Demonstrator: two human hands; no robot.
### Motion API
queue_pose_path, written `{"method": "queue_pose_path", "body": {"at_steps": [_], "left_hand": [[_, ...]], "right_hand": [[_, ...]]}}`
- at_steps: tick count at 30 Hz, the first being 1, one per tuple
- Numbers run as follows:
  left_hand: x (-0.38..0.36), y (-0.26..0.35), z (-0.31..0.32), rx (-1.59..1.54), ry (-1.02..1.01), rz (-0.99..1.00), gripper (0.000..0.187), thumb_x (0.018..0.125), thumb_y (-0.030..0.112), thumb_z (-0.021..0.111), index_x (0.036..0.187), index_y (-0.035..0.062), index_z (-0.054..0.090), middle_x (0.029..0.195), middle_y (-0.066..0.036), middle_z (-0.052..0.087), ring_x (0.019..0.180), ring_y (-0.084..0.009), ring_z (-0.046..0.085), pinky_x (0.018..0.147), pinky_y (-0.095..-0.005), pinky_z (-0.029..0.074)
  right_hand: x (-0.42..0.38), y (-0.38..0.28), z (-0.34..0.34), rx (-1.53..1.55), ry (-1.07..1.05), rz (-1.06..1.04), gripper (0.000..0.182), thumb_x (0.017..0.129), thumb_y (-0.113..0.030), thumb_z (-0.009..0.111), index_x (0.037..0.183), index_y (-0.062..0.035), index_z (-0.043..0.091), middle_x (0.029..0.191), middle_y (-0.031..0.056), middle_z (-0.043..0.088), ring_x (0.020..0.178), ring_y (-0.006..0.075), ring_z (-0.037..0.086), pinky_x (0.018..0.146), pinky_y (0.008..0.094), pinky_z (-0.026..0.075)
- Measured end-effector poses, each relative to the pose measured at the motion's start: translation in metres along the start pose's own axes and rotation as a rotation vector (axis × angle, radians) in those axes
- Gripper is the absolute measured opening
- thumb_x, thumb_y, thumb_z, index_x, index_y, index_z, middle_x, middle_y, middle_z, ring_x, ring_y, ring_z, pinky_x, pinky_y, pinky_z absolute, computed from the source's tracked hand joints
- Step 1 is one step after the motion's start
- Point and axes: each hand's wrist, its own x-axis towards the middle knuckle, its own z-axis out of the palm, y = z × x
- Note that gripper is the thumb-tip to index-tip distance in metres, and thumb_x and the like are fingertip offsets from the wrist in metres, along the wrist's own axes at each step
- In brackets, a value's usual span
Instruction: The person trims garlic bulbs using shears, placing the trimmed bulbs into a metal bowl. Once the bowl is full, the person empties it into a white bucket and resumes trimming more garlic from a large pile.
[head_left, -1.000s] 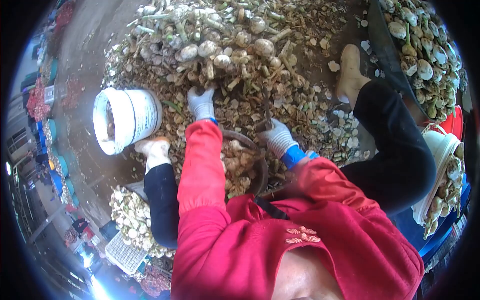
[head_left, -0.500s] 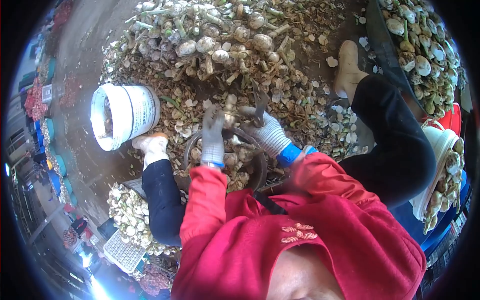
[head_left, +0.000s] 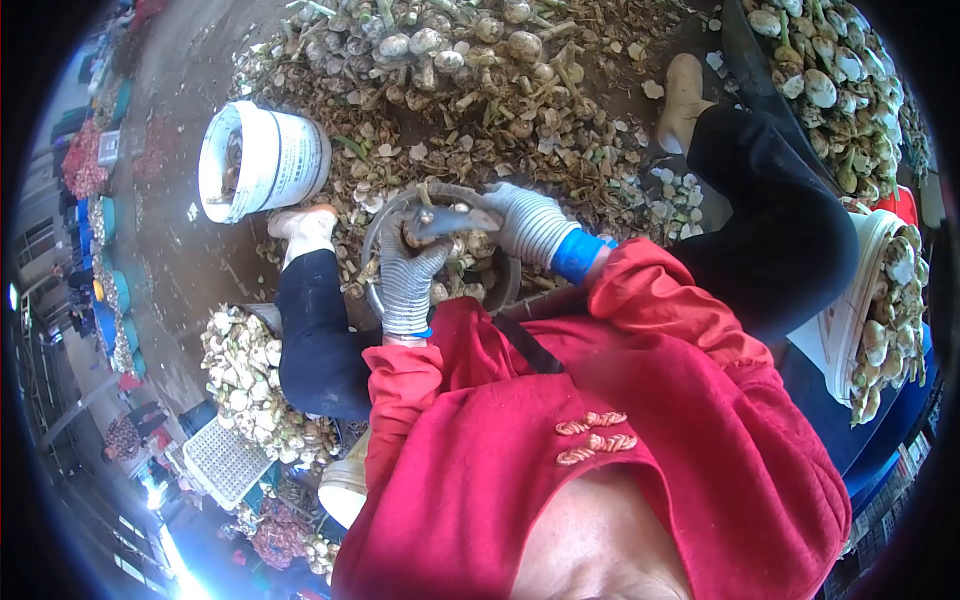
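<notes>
My left hand (head_left: pixel 408 285), in a striped glove, is closed round a garlic bulb (head_left: pixel 418 228) above a round tub (head_left: pixel 508 285). From the right, my right hand (head_left: pixel 530 225), gloved too, grips a dark metal cutting tool (head_left: pixel 462 222) whose blade reaches the bulb. Part of the bulb is hidden by the tool and the fingers. More garlic bulbs lie inside the tub, between my legs.
A white bucket (head_left: pixel 290 160) stands at the left beyond my foot. A large garlic heap (head_left: pixel 440 50) lies ahead, with scraps around it. Trimmed garlic (head_left: pixel 240 370) and a white crate (head_left: pixel 225 462) are lower left; a loaded white container (head_left: pixel 835 340) is right.
My left hand has turned and closed on a bulb over the tub. My right hand has swung the tool leftward to that bulb. The whole view has shifted slightly.
</notes>
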Motion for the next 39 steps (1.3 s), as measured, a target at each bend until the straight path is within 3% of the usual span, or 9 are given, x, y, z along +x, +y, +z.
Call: {"method": "queue_pose_path", "body": {"at_steps": [3, 7, 12, 15, 17, 19, 24, 36, 39], "left_hand": [[-0.007, -0.023, -0.007, 0.34, -0.147, 0.257, 0.047, 0.077, 0.004, 0.065, 0.12, 0.0016, 0.047, 0.106, -0.012, 0.059, 0.096, -0.0198, 0.059, 0.085, -0.0318, 0.049], [0.0, -0.002, 0.025, -0.378, 0.086, -0.164, 0.047, 0.072, 0.009, 0.075, 0.11, 0.0026, 0.048, 0.097, -0.008, 0.061, 0.085, -0.0144, 0.06, 0.076, -0.0276, 0.052], [-0.007, 0.043, 0.037, -0.04, 0.16, 0.002, 0.052, 0.064, 0.008, 0.08, 0.106, 0.0036, 0.049, 0.093, -0.006, 0.058, 0.081, -0.0142, 0.058, 0.073, -0.0255, 0.049], [-0.018, 0.054, 0.034, 0.036, 0.29, 0.153, 0.062, 0.062, 0.01, 0.084, 0.115, 0.0042, 0.05, 0.108, -0.008, 0.055, 0.094, -0.0168, 0.056, 0.082, -0.0279, 0.048], [-0.015, 0.047, 0.026, -0.291, 0.397, -0.034, 0.062, 0.065, 0.014, 0.084, 0.117, 0.0049, 0.05, 0.106, -0.007, 0.055, 0.093, -0.0159, 0.055, 0.08, -0.0287, 0.048], [-0.008, 0.039, 0.019, -0.578, 0.464, -0.197, 0.057, 0.071, 0.015, 0.081, 0.118, 0.0053, 0.049, 0.104, -0.006, 0.055, 0.091, -0.0165, 0.055, 0.08, -0.0304, 0.048], [0.004, -0.005, 0.018, -1.363, 0.361, -0.264, 0.041, 0.077, 0.01, 0.07, 0.114, 0.002, 0.053, 0.107, -0.013, 0.06, 0.095, -0.0262, 0.06, 0.088, -0.0427, 0.051], [0.003, 0.004, 0.05, -1.509, 0.455, -0.29, 0.044, 0.074, 0.003, 0.069, 0.113, -0.0036, 0.051, 0.114, -0.017, 0.057, 0.1, -0.0277, 0.057, 0.09, -0.0412, 0.051], [0.032, 0.053, 0.01, -1.629, 0.36, 0.011, 0.053, 0.072, 0.01, 0.073, 0.117, -0.0042, 0.048, 0.109, -0.015, 0.057, 0.098, -0.0256, 0.057, 0.091, -0.0403, 0.051]], "right_hand": [[-0.006, -0.008, 0.006, -0.141, -0.064, -0.114, 0.022, 0.08, -0.017, 0.059, 0.1, -0.0084, 0.065, 0.097, 0.0184, 0.062, 0.086, 0.0372, 0.061, 0.072, 0.0419, 0.051], [-0.006, -0.015, 0.001, -0.184, -0.1, -0.061, 0.024, 0.077, -0.012, 0.058, 0.099, -0.0066, 0.065, 0.096, 0.0193, 0.062, 0.086, 0.0368, 0.062, 0.073, 0.0432, 0.052], [0.007, 0.018, 0.01, -0.313, -0.22, 0.077, 0.026, 0.077, -0.017, 0.062, 0.101, -0.0073, 0.066, 0.092, 0.0205, 0.064, 0.084, 0.0368, 0.063, 0.074, 0.0421, 0.052], [0.007, 0.103, -0.016, 0.115, -0.11, 0.759, 0.016, 0.078, -0.005, 0.057, 0.093, -0.0029, 0.064, 0.088, 0.0211, 0.065, 0.084, 0.0368, 0.063, 0.073, 0.0403, 0.05], [0.013, 0.122, 0.0, -0.014, 0.426, 0.586, 0.016, 0.076, -0.008, 0.061, 0.092, -0.005, 0.064, 0.081, 0.0175, 0.065, 0.076, 0.0296, 0.063, 0.069, 0.0381, 0.049], [0.019, 0.088, 0.001, 0.093, 0.354, 0.426, 0.018, 0.076, -0.01, 0.06, 0.093, -0.0057, 0.063, 0.086, 0.0194, 0.064, 0.083, 0.0373, 0.061, 0.075, 0.0386, 0.049], [-0.004, 0.016, 0.013, 0.439, -0.017, 0.14, 0.017, 0.071, -0.013, 0.062, 0.087, -0.0067, 0.064, 0.076, 0.015, 0.063, 0.072, 0.0276, 0.062, 0.068, 0.0363, 0.05], [-0.001, 0.067, 0.052, 0.332, -0.183, 0.17, 0.025, 0.068, -0.012, 0.06, 0.092, -0.0072, 0.063, 0.077, 0.016, 0.064, 0.072, 0.032, 0.062, 0.068, 0.0399, 0.049], [-0.005, 0.093, 0.084, 0.227, -0.351, 0.337, 0.029, 0.067, -0.011, 0.06, 0.096, -0.0084, 0.064, 0.078, 0.0161, 0.065, 0.073, 0.0319, 0.062, 0.07, 0.0386, 0.05]]}}
